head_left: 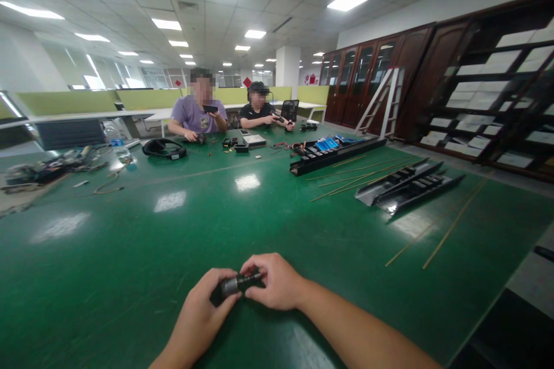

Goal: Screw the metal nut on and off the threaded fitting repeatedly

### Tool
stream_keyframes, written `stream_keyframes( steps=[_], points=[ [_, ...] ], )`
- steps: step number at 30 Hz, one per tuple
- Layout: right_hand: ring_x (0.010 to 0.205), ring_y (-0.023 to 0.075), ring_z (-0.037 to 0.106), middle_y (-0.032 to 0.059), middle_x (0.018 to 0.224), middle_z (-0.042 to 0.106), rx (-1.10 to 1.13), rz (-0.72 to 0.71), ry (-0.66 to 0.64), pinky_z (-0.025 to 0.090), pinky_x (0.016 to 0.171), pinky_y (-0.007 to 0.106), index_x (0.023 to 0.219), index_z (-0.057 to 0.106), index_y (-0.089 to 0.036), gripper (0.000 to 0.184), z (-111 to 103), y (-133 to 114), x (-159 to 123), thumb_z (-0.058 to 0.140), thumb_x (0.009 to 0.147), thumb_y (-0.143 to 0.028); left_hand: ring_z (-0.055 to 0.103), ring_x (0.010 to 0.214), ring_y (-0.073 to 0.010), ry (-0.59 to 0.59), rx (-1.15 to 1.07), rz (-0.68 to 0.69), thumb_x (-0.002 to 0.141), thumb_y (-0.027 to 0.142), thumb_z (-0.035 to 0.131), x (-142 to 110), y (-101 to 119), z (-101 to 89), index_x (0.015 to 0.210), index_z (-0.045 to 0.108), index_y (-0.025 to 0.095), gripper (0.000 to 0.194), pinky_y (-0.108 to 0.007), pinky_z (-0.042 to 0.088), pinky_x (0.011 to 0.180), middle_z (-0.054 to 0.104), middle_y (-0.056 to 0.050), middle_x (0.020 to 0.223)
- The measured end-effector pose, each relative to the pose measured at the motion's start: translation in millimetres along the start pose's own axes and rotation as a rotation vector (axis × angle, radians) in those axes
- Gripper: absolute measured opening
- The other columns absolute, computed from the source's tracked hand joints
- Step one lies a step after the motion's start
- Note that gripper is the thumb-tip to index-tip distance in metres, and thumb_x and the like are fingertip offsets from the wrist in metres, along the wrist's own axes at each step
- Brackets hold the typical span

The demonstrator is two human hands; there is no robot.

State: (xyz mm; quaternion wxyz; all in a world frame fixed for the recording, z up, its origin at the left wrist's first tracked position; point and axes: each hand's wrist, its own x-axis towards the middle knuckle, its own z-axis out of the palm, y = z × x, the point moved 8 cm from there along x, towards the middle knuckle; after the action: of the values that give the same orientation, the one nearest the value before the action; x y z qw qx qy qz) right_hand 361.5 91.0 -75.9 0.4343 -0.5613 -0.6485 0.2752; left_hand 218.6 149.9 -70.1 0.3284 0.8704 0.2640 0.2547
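Office room with ceiling lights; a big green desk [151, 253] filled most of the view. Far left: jumbled parts [47, 168], too blurred to sort, probably heaped aside to free the middle. Next, a black headset [173, 154], then a person in a purple top [197, 114] holding a dark device [210, 109], then a person in black [259, 117]. Right of them, a long dark channel [341, 158] carried blue packs [328, 144], apparently serving as a trough. Thin rods [438, 248] and shorter channels [426, 193] lay lengthwise, likely so they wouldn't roll or tangle. Ladder [390, 101] and shelves [497, 109] stood behind.

Near edge, left hand [201, 302]: thumb and fingers clamped around the wider end of a dark cylinder [232, 286]. Right hand [277, 282]: fingers pinched on its slimmer end. Probably gripped at both ends for steadiness. The cylinder lay between the two hands, slightly tilted, slim end rightward; its left end was hidden. Desk contact: couldn't tell.
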Motion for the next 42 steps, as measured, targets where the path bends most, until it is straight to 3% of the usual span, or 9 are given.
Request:
stream_keyframes(
  steps=[11, 22, 42],
  points=[
    [0.065, 0.0138, 0.059, 0.0015, 0.081, 0.07, -0.141, -0.043, -0.016, 0.043, 0.061, 0.022, 0.099, 0.072, -0.02, 0.025, -1.9, -8.4, 0.6, 0.07, 0.074, -0.025, 0.065, 0.098, -0.0202, -0.035, -0.036, 0.024, 0.087, 0.037, 0.066, 0.2, 8.4, 0.2, 0.104, 0.065, 0.026, 0.02, -0.029, 0.051, 0.088, 0.069, -0.003, 0.104],
    [0.064, 0.0126, 0.06, 0.0007, 0.079, 0.071, -0.143, -0.082, 0.014, 0.043, 0.062, 0.021, 0.096, 0.074, -0.02, 0.021, -4.4, -9.3, 1.4, 0.068, 0.076, -0.024, 0.066, 0.098, -0.0218, -0.007, 0.0, -0.013, 0.086, 0.039, 0.067, 1.2, 2.5, 2.1, 0.104, 0.067, 0.025, 0.023, -0.032, 0.053, 0.09, 0.07, -0.004, 0.104],
    [0.063, 0.0129, 0.06, 0.0005, 0.075, 0.071, -0.144, -0.036, 0.009, 0.041, 0.059, 0.021, 0.094, 0.076, -0.02, 0.02, -5.7, -6.3, 2.0, 0.068, 0.075, -0.023, 0.068, 0.095, -0.0214, 0.064, 0.028, 0.061, 0.084, 0.037, 0.068, 1.0, 9.9, -4.8, 0.102, 0.069, 0.026, 0.022, -0.031, 0.056, 0.087, 0.072, -0.004, 0.102]
  ],
)
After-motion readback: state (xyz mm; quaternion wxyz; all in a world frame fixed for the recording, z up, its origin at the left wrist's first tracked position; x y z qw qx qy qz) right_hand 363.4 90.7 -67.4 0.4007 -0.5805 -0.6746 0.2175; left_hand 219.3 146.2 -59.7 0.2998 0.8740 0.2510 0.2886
